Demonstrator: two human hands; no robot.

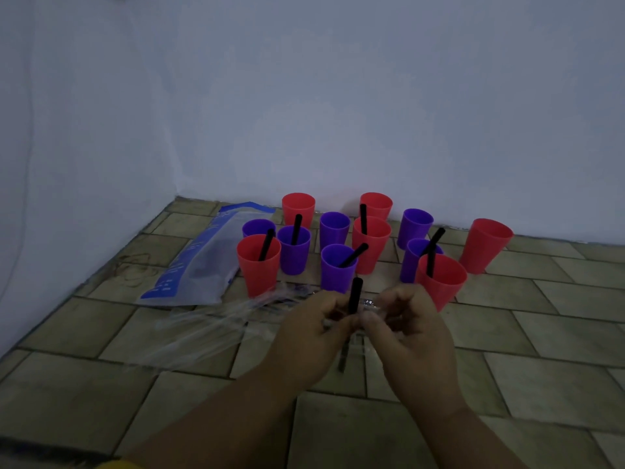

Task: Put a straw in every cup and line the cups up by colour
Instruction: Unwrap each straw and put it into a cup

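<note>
Several red and purple cups stand mixed on the tiled floor by the wall. Black straws lean in the front-left red cup (258, 264), a purple cup (293, 248), the front purple cup (338, 267), a middle red cup (371, 243), a right purple cup (415, 258) and the front-right red cup (441, 279). The other cups show no straw. In front of the cups my left hand (313, 336) and my right hand (411, 326) both pinch a black straw (355, 294) in a clear wrapper; its top sticks up bare.
A blue and white plastic bag (199, 265) lies left of the cups. Clear loose wrappers (209, 330) lie on the floor left of my hands. The wall stands right behind the cups, with a corner at the left.
</note>
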